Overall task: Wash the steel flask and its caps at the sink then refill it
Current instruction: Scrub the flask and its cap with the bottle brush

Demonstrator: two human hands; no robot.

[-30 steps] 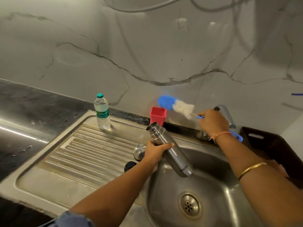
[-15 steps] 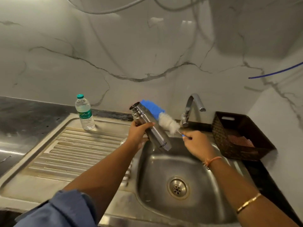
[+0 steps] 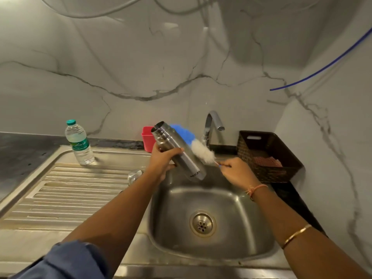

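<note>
The left hand [image 3: 163, 161] has its fingers and thumb curled round the upper body of the steel flask [image 3: 182, 156], just below the neck. The flask is tilted, its open mouth pointing up and to the far left, its base lower and to the right, above the far edge of the sink [image 3: 173, 218]. The right hand [image 3: 235, 172] pinches the thin handle of a bottle brush [image 3: 202, 153] between thumb and fingertips. The brush's white and blue head lies just behind the flask, along its far side, and whether the two touch cannot be told. An orange thread circles the right wrist, and a gold bangle [image 3: 297, 234] sits further up that forearm.

Left of the left wrist, a steel cap [image 3: 134, 175] sits on the ribbed drainboard [image 3: 80, 196], partly hidden by the forearm. A red cup [image 3: 147, 137] stands behind the flask at the wall. At the far left of the drainboard a plastic water bottle [image 3: 79, 143] with a green cap stands upright. The tap [image 3: 213, 125] rises behind the basin, and right of it a dark woven basket [image 3: 267, 156] sits on the worktop [image 3: 24, 150].
</note>
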